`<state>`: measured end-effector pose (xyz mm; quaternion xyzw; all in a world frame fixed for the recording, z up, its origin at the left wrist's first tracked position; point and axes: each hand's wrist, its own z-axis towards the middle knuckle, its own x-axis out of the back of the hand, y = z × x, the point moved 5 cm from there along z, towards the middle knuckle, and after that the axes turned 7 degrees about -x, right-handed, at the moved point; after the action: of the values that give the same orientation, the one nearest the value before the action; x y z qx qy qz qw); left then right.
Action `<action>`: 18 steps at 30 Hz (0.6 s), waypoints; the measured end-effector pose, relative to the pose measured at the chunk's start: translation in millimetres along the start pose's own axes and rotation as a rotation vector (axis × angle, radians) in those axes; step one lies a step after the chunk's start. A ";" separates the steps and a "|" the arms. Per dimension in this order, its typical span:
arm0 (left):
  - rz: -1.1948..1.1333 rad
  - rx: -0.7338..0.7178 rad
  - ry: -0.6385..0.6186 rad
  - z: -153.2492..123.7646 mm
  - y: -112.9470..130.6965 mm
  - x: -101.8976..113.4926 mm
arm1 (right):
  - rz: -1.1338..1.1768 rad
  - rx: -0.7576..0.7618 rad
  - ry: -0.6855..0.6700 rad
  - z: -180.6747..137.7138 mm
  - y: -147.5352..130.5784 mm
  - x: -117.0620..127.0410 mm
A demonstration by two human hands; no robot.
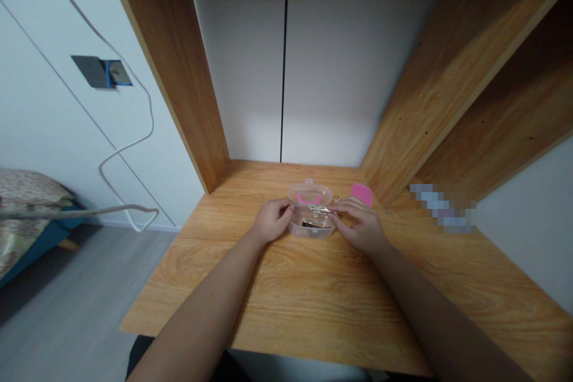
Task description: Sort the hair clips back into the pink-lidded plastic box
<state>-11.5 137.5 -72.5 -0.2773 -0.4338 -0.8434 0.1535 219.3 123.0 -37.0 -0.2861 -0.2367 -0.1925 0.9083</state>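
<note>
A small clear plastic box (312, 232) stands on the wooden desk, its lid (308, 191) with a pink handle (309, 199) tipped back. Fingers and thumb of my left hand (273, 220) are closed on the box's left rim. Over the right side of the box, my right hand (360, 224) pinches a thin, shiny piece (326, 210) too small to name. Pale looped pieces (317, 209) lie near those fingertips, at the back of the box. Inside rests a dark, narrow object (310, 224). Part of the box's right end is hidden by my right hand.
Behind my right hand lies a pink flat piece (362, 193), with a small ring-like item (336, 197) beside it. A blurred-out object (441, 209) is farther right. Wooden side panels (188, 71) and a white back panel (331, 83) enclose the desk. A white cable (150, 101) hangs at left.
</note>
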 end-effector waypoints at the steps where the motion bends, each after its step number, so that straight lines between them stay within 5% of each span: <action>1: 0.001 0.002 -0.002 0.1 0.4 0.2 | -0.001 -0.002 -0.002 0.1 -0.3 0.0; 18: 0.010 0.000 -0.010 -0.1 -0.4 -1.0 | -0.020 -0.036 -0.054 0.9 -1.2 -0.5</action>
<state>-11.0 137.7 -73.4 -0.2836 -0.4333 -0.8413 0.1553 218.0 122.8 -36.2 -0.3052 -0.2603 -0.1983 0.8943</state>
